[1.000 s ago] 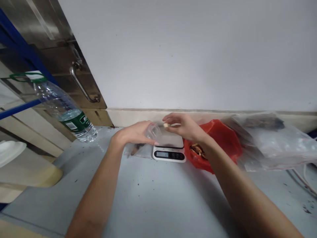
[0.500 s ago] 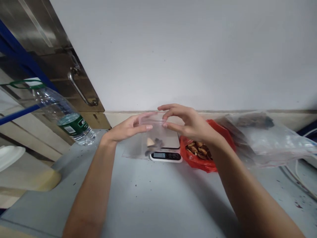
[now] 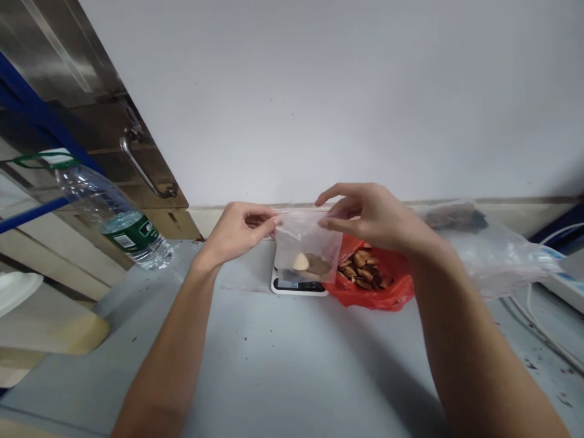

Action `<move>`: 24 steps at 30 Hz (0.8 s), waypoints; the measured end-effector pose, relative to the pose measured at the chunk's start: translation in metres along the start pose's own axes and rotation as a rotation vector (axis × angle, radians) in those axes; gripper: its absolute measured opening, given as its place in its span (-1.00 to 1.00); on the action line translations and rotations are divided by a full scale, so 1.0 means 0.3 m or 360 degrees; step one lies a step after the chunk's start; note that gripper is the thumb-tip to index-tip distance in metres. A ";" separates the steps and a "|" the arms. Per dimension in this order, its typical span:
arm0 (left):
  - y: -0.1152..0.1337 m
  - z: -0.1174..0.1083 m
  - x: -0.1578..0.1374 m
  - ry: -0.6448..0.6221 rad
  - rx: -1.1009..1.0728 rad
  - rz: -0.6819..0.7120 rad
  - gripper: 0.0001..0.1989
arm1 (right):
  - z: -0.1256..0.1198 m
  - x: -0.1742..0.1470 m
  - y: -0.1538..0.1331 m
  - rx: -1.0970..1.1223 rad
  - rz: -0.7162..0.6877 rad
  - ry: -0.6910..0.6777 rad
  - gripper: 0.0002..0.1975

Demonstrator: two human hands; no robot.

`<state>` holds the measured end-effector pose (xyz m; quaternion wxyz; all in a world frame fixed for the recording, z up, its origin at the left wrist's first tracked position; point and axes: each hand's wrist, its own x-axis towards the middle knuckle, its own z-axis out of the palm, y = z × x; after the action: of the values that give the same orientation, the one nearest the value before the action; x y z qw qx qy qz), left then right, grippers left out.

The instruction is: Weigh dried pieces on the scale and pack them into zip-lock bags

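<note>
A small clear zip bag (image 3: pixel 305 234) hangs upright over the front of a white kitchen scale (image 3: pixel 277 285). Inside it, at the bottom, lie a pale wedge-shaped piece (image 3: pixel 300 262) and some greyish-brown bits. My left hand (image 3: pixel 239 228) pinches the bag's upper left corner between thumb and fingers. At the upper right edge, my right hand (image 3: pixel 376 216) holds the bag with thumb and bent fingers, the index finger raised. The bag partly hides the scale's display. Just right of the scale sits an open red plastic bag (image 3: pixel 365 298) of dried brown slices (image 3: pixel 362 267).
A large clear bag (image 3: pixel 502 258) with dark contents lies at the right, by white cables (image 3: pixel 531 319). Another flat clear bag (image 3: pixel 244 274) rests left of the scale. On the left are a water bottle (image 3: pixel 130 234) and a whitish container (image 3: pixel 55 322). A wall (image 3: pixel 319 109) rises behind.
The small zip bag has moved right and been spread flat between my hands. My right hand has shifted right, and my left hand now pinches the corner.
</note>
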<state>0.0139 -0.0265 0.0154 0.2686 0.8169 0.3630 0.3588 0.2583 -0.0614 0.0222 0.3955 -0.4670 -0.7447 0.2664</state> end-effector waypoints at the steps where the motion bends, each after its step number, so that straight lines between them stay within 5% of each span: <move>1: 0.004 0.010 0.001 0.0012 0.0038 0.0021 -0.77 | 0.000 -0.002 -0.003 -0.0030 -0.0010 -0.0057 -0.81; 14: 0.037 0.060 -0.004 0.0011 0.0222 0.0288 -0.78 | 0.071 0.029 -0.011 -0.0135 -0.0236 -0.0160 -0.80; 24: 0.033 0.068 0.002 -0.0103 0.0294 0.0289 -0.76 | 0.068 0.030 0.018 -0.0227 -0.0318 -0.0139 -0.81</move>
<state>0.0339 -0.0356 0.0103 0.1701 0.8788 0.3103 0.3202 0.2414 -0.0516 0.0101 0.3530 -0.4053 -0.8211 0.1920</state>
